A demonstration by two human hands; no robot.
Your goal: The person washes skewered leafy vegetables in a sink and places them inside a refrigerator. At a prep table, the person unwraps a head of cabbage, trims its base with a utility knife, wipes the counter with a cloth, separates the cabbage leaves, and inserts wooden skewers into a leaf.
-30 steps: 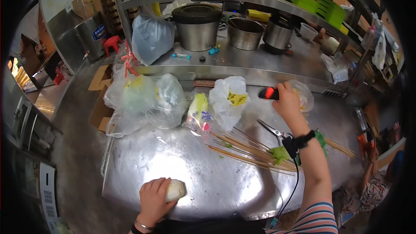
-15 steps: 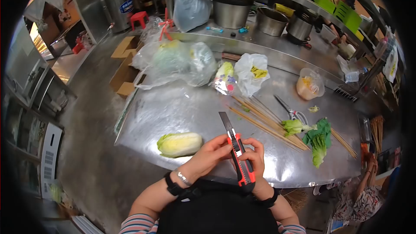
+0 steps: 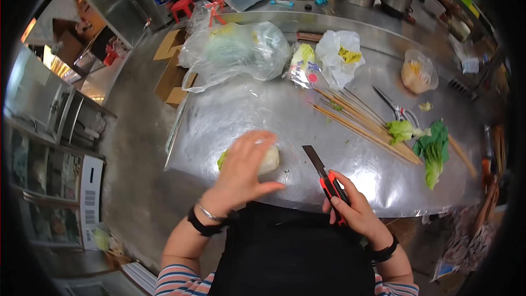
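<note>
Blade (image 3: 313,159) bare, near a half-covered cabbage (image 3: 268,160)

Holding a red-and-black utility knife (image 3: 331,185) in the right hand (image 3: 356,211), clamped firmly around the grip. Pointing forward and slanting left, to the right of the cabbage and apart from it. Over the cabbage, a left hand (image 3: 241,170) with fingers (image 3: 253,141) spread and thumb (image 3: 270,186) well apart from them; no grasp visible, and impossible to tell whether touching or just above. Lying on the metal table (image 3: 208,115), near the body-side edge, the cabbage, largely hidden behind that hand.

Chief danger, as a judgement: a nick to thumb or fingers, from swinging the blade leftward with that spread hand in its path. Next, a roll: rounded sides on smooth metal, likely to turn if pushed before being pinned, and so to throw a cut off line. Possible too, a drop over the near edge from too hard a pull. With so much blade out, liable to flex or snap if twisted sideways. Less pressing: catching the wooden sticks (image 3: 359,134) or scissors (image 3: 399,112), farther out to the right, through too wide a sweep.
</note>
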